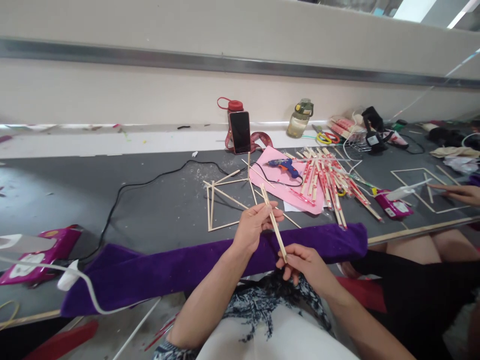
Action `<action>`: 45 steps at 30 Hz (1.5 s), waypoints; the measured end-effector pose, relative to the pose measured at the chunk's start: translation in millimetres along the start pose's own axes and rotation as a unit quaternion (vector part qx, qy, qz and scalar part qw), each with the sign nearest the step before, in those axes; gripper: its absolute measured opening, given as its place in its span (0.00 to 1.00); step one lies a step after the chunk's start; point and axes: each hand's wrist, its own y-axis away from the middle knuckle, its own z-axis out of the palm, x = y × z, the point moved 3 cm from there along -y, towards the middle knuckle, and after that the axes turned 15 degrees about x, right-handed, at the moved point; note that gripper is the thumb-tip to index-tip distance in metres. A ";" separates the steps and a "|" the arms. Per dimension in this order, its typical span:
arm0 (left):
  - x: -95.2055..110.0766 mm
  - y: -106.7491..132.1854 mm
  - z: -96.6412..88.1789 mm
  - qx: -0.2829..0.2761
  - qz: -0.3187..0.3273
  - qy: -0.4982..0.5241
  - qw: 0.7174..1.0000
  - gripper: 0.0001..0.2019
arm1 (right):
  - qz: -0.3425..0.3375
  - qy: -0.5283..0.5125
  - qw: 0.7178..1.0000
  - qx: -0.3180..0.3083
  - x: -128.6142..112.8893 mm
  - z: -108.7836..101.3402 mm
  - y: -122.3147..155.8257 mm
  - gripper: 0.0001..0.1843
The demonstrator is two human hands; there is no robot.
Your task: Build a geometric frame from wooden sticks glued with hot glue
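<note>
Pale wooden sticks (277,230), slim and straight, held slantwise over the long purple cloth (168,267)
Left hand (257,225) pinches them toward the top, right hand (302,263) grips the lower end; I'd keep that hold light and even up the tips. Mind your knuckles near the open, pale stick frame (212,206) on the grey tabletop (161,210), looks easily knocked.

We hold a small bundle of slim, straight, pale wooden sticks (278,232), unwrapped and close together lengthwise, their far tips slightly parted. We cannot tell their exact number. The bundle slants, far ends to the left, near ends to the right. Our left hand (258,220) pinches it toward the far tips, our right hand (302,262) at the near end.
</note>
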 end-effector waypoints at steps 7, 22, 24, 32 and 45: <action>-1.4 1.0 -0.6 -0.002 -0.005 0.004 1.000 0.19 | 0.020 -0.015 1.000 -0.016 0.3 3.2 1.2 0.21; -0.5 5.3 4.2 -0.019 -0.014 0.036 0.999 0.21 | -0.024 -0.006 1.000 0.007 1.8 0.8 -0.1 0.21; 0.5 6.7 4.4 -0.021 -0.016 0.034 0.999 0.20 | -0.028 0.000 1.000 0.006 0.9 1.7 0.3 0.21; 0.2 14.4 12.3 -0.035 -0.014 0.088 0.995 0.14 | -0.049 0.030 0.998 0.007 -2.9 9.5 0.6 0.21; 16.8 15.1 4.2 -0.060 -0.036 0.114 0.991 0.12 | -0.395 0.408 0.799 0.198 -65.7 -59.2 -25.4 0.15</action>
